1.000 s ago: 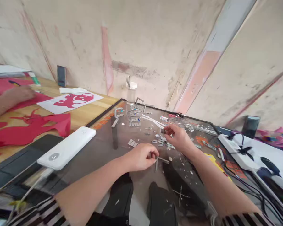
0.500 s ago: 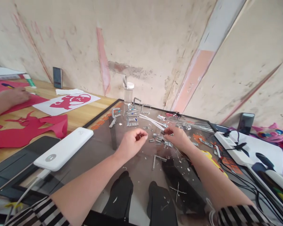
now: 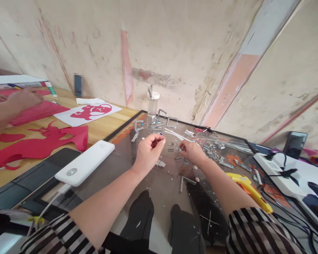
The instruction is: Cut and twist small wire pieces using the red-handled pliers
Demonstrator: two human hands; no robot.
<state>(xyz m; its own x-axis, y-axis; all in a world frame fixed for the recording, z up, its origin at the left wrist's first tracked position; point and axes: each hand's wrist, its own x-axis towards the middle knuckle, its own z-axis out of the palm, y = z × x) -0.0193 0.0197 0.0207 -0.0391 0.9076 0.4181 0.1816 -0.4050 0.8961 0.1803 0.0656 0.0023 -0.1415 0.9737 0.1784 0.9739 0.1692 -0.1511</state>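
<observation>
My left hand (image 3: pixel 148 152) is raised over the glass tabletop (image 3: pixel 113 165) with thumb and fingers pinched. Whatever may be between its fingertips is too small to make out. My right hand (image 3: pixel 194 153) points its closed fingers down among small grey pieces (image 3: pixel 186 160), and I cannot make out what they grip. White strips (image 3: pixel 175 134) lie just behind its fingertips. Nearer to me on the glass is an L-shaped grey piece (image 3: pixel 182 183). Beyond my left hand stand several grey bracket-like shapes (image 3: pixel 138 125), close to a clear jar with a white lid (image 3: pixel 152 104).
A yellow glue gun (image 3: pixel 250 190) and a white power strip (image 3: pixel 278 176) with cables lie at right. On the left are a white power bank (image 3: pixel 86 163), red cut-outs (image 3: pixel 55 141) and a red-and-white picture (image 3: pixel 91 112). Another person's hand (image 3: pixel 25 100) works at far left.
My left hand has left the L-shaped piece and risen up and away toward the brackets, fingers pinched. My right hand has shifted slightly toward me among the small pieces. The view has swayed.
</observation>
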